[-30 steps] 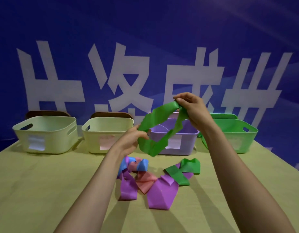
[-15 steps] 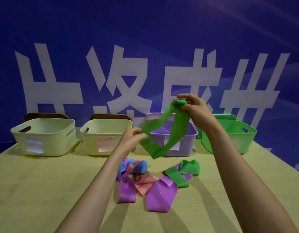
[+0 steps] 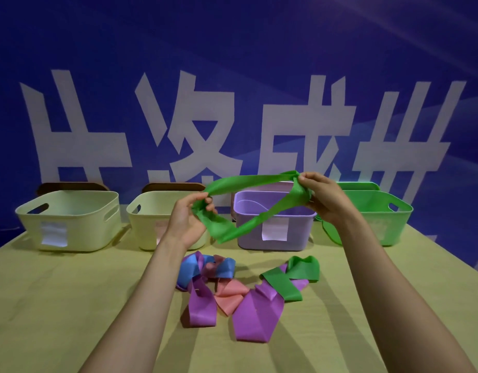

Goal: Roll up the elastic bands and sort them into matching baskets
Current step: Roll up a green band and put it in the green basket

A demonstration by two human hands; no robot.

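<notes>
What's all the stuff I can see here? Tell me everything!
Pale yellow plastic baskets: two, pale yellow, back left of table.
Lilac plastic basket: one, lilac, back middle.
Green plastic basket: one, green, back right.
Stretched green elastic band: one, green, held in air.
Tangled pile of elastic bands: several, purple, pink, blue, green, table centre.
Wide table: one, yellow-green, under everything.
Blue banner: one, blue with white characters, behind.
Left hand, right hand: two, each gripping that band.
</notes>
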